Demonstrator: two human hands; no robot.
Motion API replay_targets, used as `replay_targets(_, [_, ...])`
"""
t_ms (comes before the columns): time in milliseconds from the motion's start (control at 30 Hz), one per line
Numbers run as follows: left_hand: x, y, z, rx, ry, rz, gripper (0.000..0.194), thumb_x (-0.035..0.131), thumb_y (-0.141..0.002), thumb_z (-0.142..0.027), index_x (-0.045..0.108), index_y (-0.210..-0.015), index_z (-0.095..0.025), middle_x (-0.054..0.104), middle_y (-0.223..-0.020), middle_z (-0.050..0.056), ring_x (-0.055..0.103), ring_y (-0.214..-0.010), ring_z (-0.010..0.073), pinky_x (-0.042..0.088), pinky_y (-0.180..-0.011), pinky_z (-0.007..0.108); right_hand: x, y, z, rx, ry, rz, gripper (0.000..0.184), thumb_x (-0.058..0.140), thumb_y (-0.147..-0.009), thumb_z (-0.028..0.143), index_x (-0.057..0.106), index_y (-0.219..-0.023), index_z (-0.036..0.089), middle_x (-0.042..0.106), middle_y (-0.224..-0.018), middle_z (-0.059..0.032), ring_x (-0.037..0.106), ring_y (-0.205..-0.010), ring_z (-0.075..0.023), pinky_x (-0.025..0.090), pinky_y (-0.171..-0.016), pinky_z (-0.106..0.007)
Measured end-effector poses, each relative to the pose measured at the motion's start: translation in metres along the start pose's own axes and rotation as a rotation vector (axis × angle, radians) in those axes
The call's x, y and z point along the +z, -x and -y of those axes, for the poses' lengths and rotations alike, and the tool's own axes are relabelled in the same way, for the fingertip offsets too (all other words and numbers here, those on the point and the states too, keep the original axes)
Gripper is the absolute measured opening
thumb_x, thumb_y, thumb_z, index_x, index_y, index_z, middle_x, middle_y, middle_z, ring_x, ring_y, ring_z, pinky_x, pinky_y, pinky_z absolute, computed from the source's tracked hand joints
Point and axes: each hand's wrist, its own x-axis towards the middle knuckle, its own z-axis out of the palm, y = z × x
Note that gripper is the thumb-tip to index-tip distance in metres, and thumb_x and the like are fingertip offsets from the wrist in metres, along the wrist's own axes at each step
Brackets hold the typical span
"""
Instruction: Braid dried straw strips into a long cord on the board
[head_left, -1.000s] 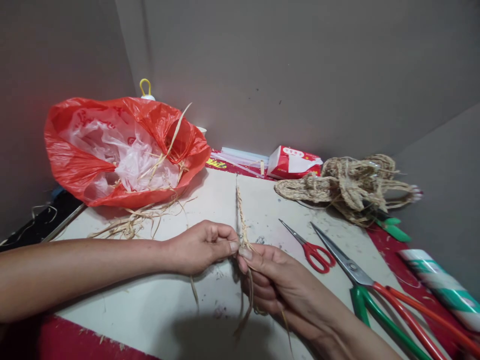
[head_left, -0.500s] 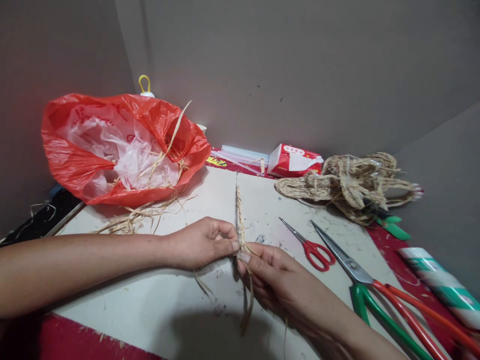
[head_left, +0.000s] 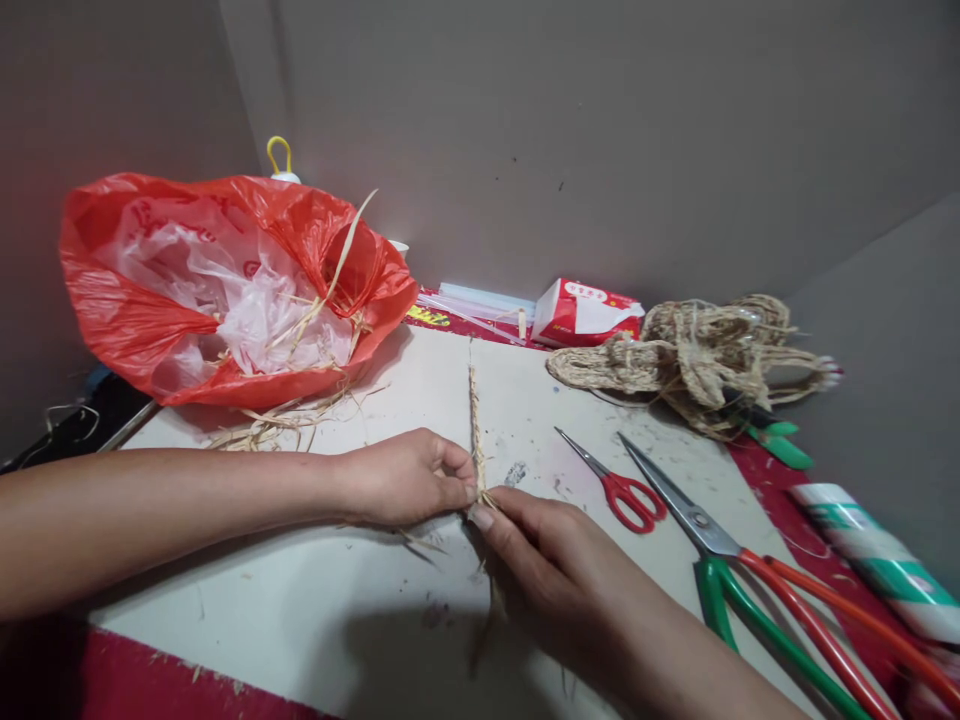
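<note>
The straw braid [head_left: 478, 432] rises away from both hands, its near end pinched between closed fingertips of left hand [head_left: 420, 480] and right hand [head_left: 551, 545].

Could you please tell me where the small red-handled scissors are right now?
In the head view, the small scissors lie on the white board, right of the right hand's fingers, just left of the large shears.

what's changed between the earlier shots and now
The right hand has rolled over, back uppermost, hiding its curled fingers. Nothing was visibly taken up or let go: it and the left hand still pinch the near end of the braid. The small scissors and red bag stayed put.
</note>
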Motion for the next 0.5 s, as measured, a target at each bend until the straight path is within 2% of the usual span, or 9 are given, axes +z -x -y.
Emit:
replay_targets(233, [0.0008, 0.0015, -0.001, -0.01, -0.04, -0.004, 0.014, 0.048, -0.081, -0.024, 0.054, -0.071, -0.016, 0.036, -0.048, -0.008, 0.028, -0.042, 0.0053, 0.023, -0.043, 0.018, -0.0088, -0.0033, 0.0032, 0.107, -0.057, -0.11, 0.03, 0.041, -0.089, 0.035, 0.045, -0.062, 0.021, 0.05, -0.061, -0.0002, 0.044, -0.058, -0.0146, 0.035, -0.053, -0.025])
replay_targets(333, [0.0018, 0.0019, -0.0011, 0.002, -0.061, -0.011, 0.012, 0.049, -0.08, -0.023, 0.053, -0.071, -0.016, 0.036, -0.047, -0.008, 0.03, -0.041, 0.0056, 0.024, -0.042, 0.018, -0.011, -0.0056, 0.0054, 0.174, -0.101, -0.111, 0.03, 0.048, -0.083, 0.035, 0.044, -0.058, 0.02, 0.042, -0.056, 0.0023, 0.036, -0.053, -0.0122, 0.029, -0.046, -0.023])
replay_targets(500, [0.0063, 0.0037, -0.0015, 0.021, -0.11, -0.058, 0.013, 0.047, -0.078, -0.021, 0.048, -0.066, -0.017, 0.038, -0.045, -0.008, 0.033, -0.04, 0.0057, 0.025, -0.043, 0.018, -0.004, -0.004, 0.0056, 0.25, -0.341, -0.088, 0.03, 0.052, -0.082, 0.038, 0.042, -0.059, 0.021, 0.033, -0.047, 0.0066, 0.027, -0.041, -0.0083, 0.02, -0.04, -0.022])
